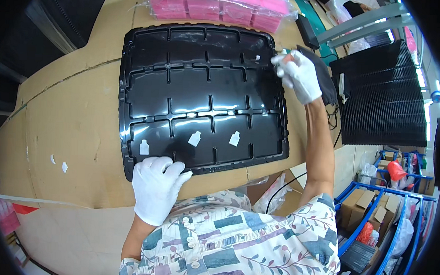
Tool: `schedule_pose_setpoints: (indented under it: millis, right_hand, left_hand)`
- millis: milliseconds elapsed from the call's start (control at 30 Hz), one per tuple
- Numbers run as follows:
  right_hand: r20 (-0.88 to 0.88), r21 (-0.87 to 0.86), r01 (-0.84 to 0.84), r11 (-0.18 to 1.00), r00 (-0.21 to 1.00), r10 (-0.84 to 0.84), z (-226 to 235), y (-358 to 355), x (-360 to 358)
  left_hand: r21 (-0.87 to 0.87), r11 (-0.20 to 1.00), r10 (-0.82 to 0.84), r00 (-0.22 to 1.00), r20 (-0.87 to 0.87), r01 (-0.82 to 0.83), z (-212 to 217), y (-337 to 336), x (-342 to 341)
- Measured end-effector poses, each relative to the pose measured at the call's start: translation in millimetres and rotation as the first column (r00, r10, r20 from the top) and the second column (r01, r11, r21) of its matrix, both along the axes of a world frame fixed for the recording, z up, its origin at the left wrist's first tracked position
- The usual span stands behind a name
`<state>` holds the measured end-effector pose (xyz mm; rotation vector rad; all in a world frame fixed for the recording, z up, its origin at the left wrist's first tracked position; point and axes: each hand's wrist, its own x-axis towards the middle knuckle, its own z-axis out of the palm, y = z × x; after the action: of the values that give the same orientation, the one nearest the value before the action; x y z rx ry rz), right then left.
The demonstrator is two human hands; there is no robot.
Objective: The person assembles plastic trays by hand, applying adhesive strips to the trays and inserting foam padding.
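A black plastic tray (182, 94) with shallow moulded compartments lies on cardboard in front of me. Three small white bottle-shaped pieces lie in its near row: a left one (144, 147), a middle one (194, 138) and a right one (234, 138). A tiny pale bit (257, 57) shows near the far right corner. My left hand (156, 189), in a white glove, is curled over the tray's near left rim. Beyond the tray's right edge, my gloved right hand (300, 74) is raised with its fingers pinched together; what they hold is too small to make out.
Pink blocks in clear wrap (218, 7) stand behind the tray. White scraps (64, 167) lie on the cardboard (73, 126) at left. To the right are a black ribbed sheet (379, 95), a dark cable (284, 187) and blue shelving (397, 229) with boxes.
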<state>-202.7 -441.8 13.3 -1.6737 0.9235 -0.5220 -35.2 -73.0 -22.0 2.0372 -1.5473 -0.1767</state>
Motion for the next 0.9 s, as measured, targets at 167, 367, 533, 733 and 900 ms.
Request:
schedule_pose_setpoints:
  millis: [167, 367, 533, 733, 900]
  right_hand:
    - [-0.083, 0.1, -0.17, 0.98, 0.98, 0.178, 16.5, 98.0, -12.9]
    - [-0.463, -0.365, -0.411, 0.835, 0.859, 0.219, 0.5, 135.3, -13.1]
    - [-0.574, -0.505, -0.499, 0.704, 0.803, 0.156, -10.8, 148.4, -9.3]
    - [-0.77, -0.507, -0.711, 0.487, 0.627, 0.113, -10.8, 157.9, -4.4]
    - [-0.729, -0.573, -0.693, 0.437, 0.675, 0.113, -18.4, 151.6, -7.4]
  left_hand:
    - [-0.021, 1.0, -0.011, 1.0, 0.025, 0.011, -2.3, -7.5, -4.1]
    - [-0.033, 0.999, -0.03, 0.998, 0.049, 0.032, -8.0, -7.9, -5.3]
    - [-0.191, 0.981, -0.023, 0.993, 0.112, 0.045, -11.9, -9.3, -6.9]
    - [-0.15, 0.988, -0.032, 0.998, 0.05, 0.039, -12.9, -4.8, -7.5]
    - [-0.16, 0.987, -0.021, 0.998, 0.053, 0.03, -10.6, -6.3, -8.7]
